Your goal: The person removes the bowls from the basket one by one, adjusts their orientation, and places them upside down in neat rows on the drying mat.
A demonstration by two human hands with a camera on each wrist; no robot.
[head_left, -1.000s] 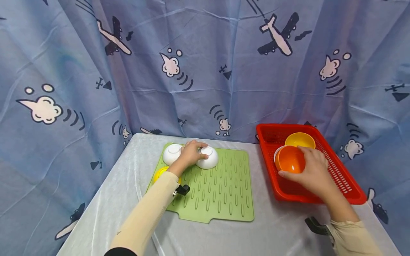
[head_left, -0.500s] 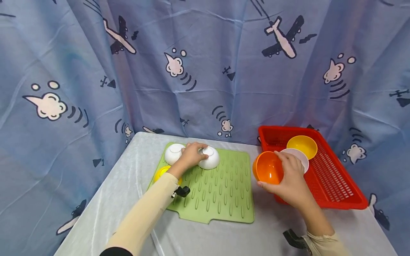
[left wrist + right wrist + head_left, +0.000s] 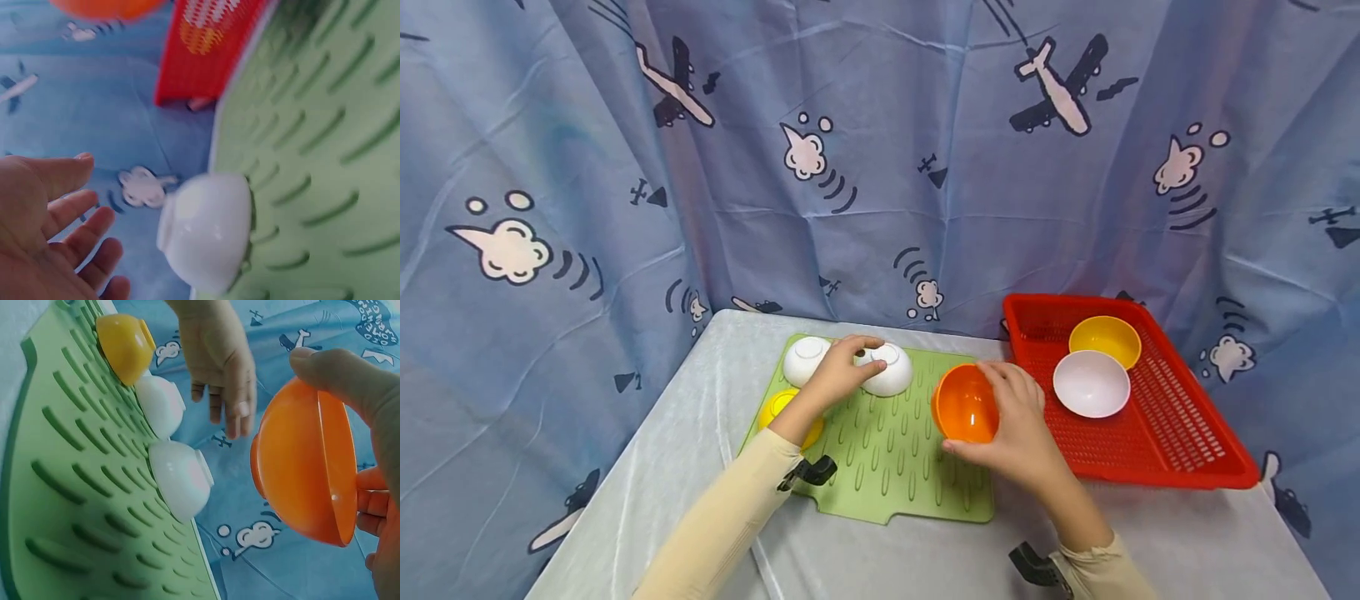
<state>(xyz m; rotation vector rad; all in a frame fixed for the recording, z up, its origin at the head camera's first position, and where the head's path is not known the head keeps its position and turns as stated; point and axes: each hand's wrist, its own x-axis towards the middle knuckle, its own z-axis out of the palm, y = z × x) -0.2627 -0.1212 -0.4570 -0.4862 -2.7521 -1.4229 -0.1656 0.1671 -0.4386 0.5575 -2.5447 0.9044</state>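
Note:
My right hand point(image 3: 1022, 425) pinches an orange bowl point(image 3: 964, 405) by its rim, thumb on one side and fingers on the other, tilted above the right part of the green drying mat point(image 3: 917, 467). Over the mat's back, my left hand point(image 3: 835, 375) is held with fingers spread, beside an upside-down white bowl point(image 3: 891, 372). The left wrist view shows a gap between that hand and the white bowl point(image 3: 209, 231). A second upturned white bowl point(image 3: 805, 360) sits at the back left corner. In front of it an upturned yellow bowl point(image 3: 778, 407) is partly covered by my left forearm.
Right of the mat stands a red plastic basket point(image 3: 1213, 421). Inside it, a white bowl point(image 3: 1091, 384) and a yellow bowl point(image 3: 1107, 337) lie with their openings up. A patterned blue curtain point(image 3: 865, 167) hangs behind the white-covered table point(image 3: 677, 450).
The orange bowl has travelled left in my right hand, from over the basket to over the mat. My left hand has come off the white bowl and drawn slightly back.

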